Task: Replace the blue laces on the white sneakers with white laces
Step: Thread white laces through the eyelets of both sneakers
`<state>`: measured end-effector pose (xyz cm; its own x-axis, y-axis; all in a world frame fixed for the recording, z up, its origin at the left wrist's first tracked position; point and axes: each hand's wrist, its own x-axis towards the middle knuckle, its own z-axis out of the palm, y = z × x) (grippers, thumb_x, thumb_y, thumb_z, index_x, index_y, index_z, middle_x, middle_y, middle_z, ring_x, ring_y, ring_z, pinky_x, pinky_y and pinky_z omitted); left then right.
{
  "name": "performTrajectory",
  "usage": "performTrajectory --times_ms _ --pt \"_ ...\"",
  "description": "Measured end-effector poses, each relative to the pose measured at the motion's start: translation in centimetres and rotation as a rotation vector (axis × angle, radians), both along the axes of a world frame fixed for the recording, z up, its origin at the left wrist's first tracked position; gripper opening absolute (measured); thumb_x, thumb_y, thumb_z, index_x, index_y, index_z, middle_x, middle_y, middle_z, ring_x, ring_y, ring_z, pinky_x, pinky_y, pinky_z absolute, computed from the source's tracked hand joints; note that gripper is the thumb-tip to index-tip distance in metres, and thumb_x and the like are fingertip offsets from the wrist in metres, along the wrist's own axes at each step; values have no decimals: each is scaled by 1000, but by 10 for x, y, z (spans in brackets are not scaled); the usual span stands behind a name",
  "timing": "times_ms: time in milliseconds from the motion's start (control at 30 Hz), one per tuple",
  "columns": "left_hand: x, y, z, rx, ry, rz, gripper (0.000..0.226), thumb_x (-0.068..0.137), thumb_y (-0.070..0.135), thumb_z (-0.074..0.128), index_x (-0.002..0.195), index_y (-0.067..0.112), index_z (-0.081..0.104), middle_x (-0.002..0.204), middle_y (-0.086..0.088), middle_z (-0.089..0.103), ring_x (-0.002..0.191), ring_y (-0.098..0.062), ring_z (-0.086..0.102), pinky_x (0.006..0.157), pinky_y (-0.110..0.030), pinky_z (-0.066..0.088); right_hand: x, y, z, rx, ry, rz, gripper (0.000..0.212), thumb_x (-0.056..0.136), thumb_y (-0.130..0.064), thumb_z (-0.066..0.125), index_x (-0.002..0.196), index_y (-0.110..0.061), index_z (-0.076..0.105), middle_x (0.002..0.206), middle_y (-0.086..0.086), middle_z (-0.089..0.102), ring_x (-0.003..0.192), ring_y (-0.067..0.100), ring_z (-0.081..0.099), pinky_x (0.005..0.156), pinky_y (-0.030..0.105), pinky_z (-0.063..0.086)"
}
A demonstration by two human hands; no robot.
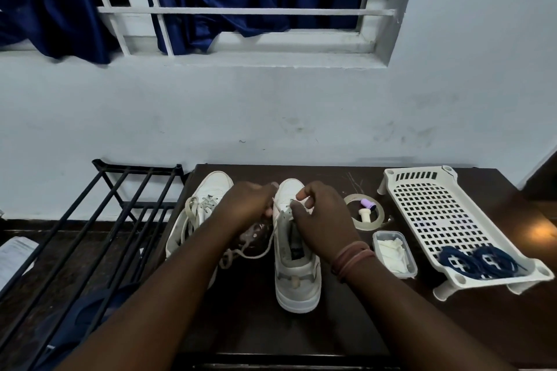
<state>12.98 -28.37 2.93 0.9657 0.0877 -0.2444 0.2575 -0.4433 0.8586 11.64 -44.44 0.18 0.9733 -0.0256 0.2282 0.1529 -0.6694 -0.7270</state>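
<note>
Two white sneakers stand on the dark table, toes toward the wall. The left sneaker (208, 193) carries a white lace. Over the right sneaker (297, 274) both my hands work near its front eyelets. My left hand (247, 205) pinches a white lace (256, 254) that trails down between the shoes. My right hand (324, 220) pinches the lace end at the eyelets near the toe. Two coiled blue laces (479, 262) lie in the white perforated tray (431, 208) at the right.
A tape ring (380, 217) with a small purple piece (368, 204) and a white peg lies right of the shoes. A clear box (394, 251) of white material sits beside the tray. A black metal rack (120, 214) stands left of the table (301, 334).
</note>
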Motion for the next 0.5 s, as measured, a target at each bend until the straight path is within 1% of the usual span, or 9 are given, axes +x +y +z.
performTrajectory --times_ms 33,67,133,167,200,267,367,433,500 --pt "-1 0 3 -207 17 25 47 100 40 56 60 15 60 61 -3 64 58 -19 57 69 -32 46 -4 5 5 35 -48 23 10 84 -27 67 85 -25 58 82 -6 60 79 11 57 73 29 46" --pt "-2 -1 7 -422 69 53 42 102 36 55 66 15 61 67 -5 64 63 -19 58 66 -31 46 -9 9 12 127 -33 57 10 87 -28 67 88 -23 59 79 -7 62 72 6 58 67 24 46" --pt "-3 -3 16 -830 237 119 30 105 24 50 84 12 68 78 -6 68 78 -23 66 67 -31 50 -18 20 25 426 164 136 18 91 -32 67 100 -21 57 75 0 66 55 6 58 52 21 44" --pt "-4 -4 21 -983 312 142 27 105 17 48 94 9 71 83 -6 71 81 -22 69 70 -32 54 -21 25 29 560 302 165 24 92 -36 65 105 -20 54 69 6 66 48 11 57 45 23 42" --pt "-6 -5 24 -1085 364 151 26 105 12 46 103 6 71 88 -7 72 80 -20 70 72 -31 56 -23 27 33 625 422 188 28 93 -40 63 107 -17 53 61 9 63 41 15 54 41 22 38" --pt "-11 -4 29 -1224 400 173 27 104 4 43 109 0 69 93 -11 73 78 -18 70 76 -28 57 -24 27 37 615 532 215 31 94 -42 62 100 -12 56 51 8 57 35 14 47 39 18 33" --pt "-15 2 34 -1365 379 245 27 103 -1 39 102 -7 65 90 -16 74 81 -22 70 68 -30 60 -21 15 41 553 559 299 30 95 -32 64 80 -6 63 54 5 55 35 9 40 38 17 30" --pt "-15 11 33 -1458 361 338 22 101 -5 38 102 -10 60 94 -18 73 88 -25 69 72 -35 61 -21 3 44 565 580 368 32 97 -26 62 86 4 67 56 4 50 37 8 36 38 17 28" --pt "-15 17 30 -1519 353 429 21 100 -10 37 105 -12 58 97 -20 71 92 -28 68 80 -39 60 -23 -11 44 579 551 328 27 96 -23 63 91 2 70 58 4 50 38 7 35 37 17 26"
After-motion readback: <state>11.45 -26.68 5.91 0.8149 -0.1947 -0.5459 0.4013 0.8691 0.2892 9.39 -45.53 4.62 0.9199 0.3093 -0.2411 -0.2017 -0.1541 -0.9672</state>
